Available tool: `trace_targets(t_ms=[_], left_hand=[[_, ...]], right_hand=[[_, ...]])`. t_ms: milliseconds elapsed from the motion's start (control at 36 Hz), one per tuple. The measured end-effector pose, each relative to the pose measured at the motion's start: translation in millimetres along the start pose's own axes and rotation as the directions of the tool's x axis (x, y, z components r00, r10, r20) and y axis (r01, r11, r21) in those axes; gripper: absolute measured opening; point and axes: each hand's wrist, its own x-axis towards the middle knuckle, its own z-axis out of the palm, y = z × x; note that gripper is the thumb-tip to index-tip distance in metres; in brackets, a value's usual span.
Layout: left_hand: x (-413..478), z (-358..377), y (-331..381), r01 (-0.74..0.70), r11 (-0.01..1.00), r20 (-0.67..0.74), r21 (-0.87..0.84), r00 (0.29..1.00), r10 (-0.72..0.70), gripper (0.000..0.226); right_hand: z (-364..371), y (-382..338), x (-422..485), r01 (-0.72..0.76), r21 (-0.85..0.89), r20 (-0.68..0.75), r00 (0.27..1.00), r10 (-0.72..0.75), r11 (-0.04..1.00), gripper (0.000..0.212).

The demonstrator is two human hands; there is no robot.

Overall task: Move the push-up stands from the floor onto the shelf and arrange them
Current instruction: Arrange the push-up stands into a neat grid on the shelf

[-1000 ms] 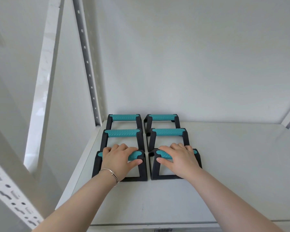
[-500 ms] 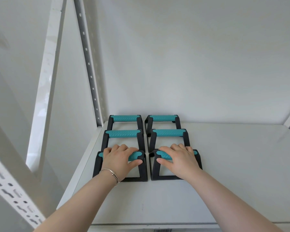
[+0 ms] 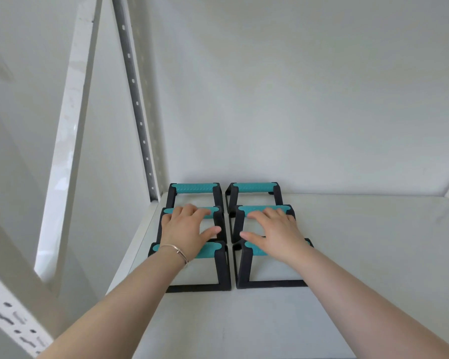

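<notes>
Six push-up stands sit on the shelf [image 3: 347, 255] in two columns of three, at its left end by the perforated upright [image 3: 136, 99]. Left column: rear stand [image 3: 194, 188], middle stand [image 3: 219, 224], front stand [image 3: 222, 265]. Right column: rear stand [image 3: 254, 187], middle stand [image 3: 237, 224], front stand [image 3: 241, 265]. The columns stand just beside each other, seemingly not touching. The left hand [image 3: 186, 230] lies over the left middle stand, the right hand [image 3: 275, 233] over the right middle one, both wrists above the front stands.
</notes>
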Motion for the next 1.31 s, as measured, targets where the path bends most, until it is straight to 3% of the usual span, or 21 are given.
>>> trace_targets(t_ms=[83,222,556,778,1306], left_hand=[[25.0,-0.4,-1.4,0.016,1.0,-0.041,-0.006,0.999,-0.016,0.054],[71.1,2.3,-9.3,0.059,0.997,0.01,0.054,0.998,-0.06,0.052],[164.4,15.8,-37.7,0.091,0.991,0.211,0.102,0.971,-0.111,0.058],[178.0,29.1,-39.3,0.124,0.988,0.312,0.088,0.939,-0.146,0.048],[185.2,53.2,-34.2,0.201,0.979,0.236,0.044,0.95,-0.205,0.034]], right_hand=[[-6.0,2.3,30.4,-0.023,-0.003,-0.064,0.998,0.023,1.0,0.06],[-10.2,11.6,90.5,-0.038,-0.025,-0.114,0.993,0.035,0.999,0.06],[6.2,42.9,191.8,-0.118,-0.096,0.143,0.981,0.131,0.988,0.073],[20.0,44.6,196.9,-0.173,-0.053,0.256,0.95,0.181,0.983,0.061],[26.1,45.0,192.5,-0.191,-0.033,0.216,0.957,0.194,0.981,0.056]])
